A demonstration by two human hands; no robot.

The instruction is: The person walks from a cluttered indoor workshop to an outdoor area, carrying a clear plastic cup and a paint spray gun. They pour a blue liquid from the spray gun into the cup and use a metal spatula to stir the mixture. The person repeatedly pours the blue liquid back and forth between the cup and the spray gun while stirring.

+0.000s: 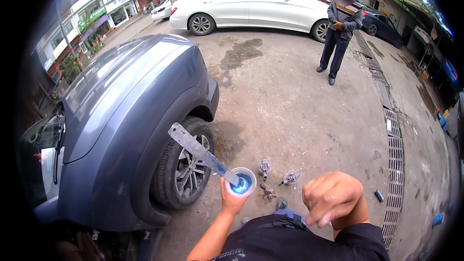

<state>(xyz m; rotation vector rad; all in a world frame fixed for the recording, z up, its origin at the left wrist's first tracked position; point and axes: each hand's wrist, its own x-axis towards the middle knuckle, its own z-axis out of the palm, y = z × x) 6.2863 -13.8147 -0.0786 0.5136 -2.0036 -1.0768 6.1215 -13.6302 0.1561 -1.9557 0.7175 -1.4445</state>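
Note:
A clear plastic cup [253, 179] with blue paint [243, 182] in it is held in my left hand [233, 200], fingers wrapped round its side. A long flat metal stirring stick [195, 149] stands tilted in the cup, its lower end in the paint and its upper end reaching over the car's front wheel. My right hand [336, 196] is raised in front of my body, apart from the cup, with its fingers curled in and thumb and fingertips close together. Something small and pale shows near the fingertips, but I cannot make it out.
A grey-blue car [130, 101] with a dark tyre [166, 176] stands close on my left. Two grey gun-like tools [264, 166] and a brownish metal piece [268, 192] lie near my feet. A person [338, 34] stands ahead, by a white car [251, 7]. A drain grate [394, 174] runs along the right.

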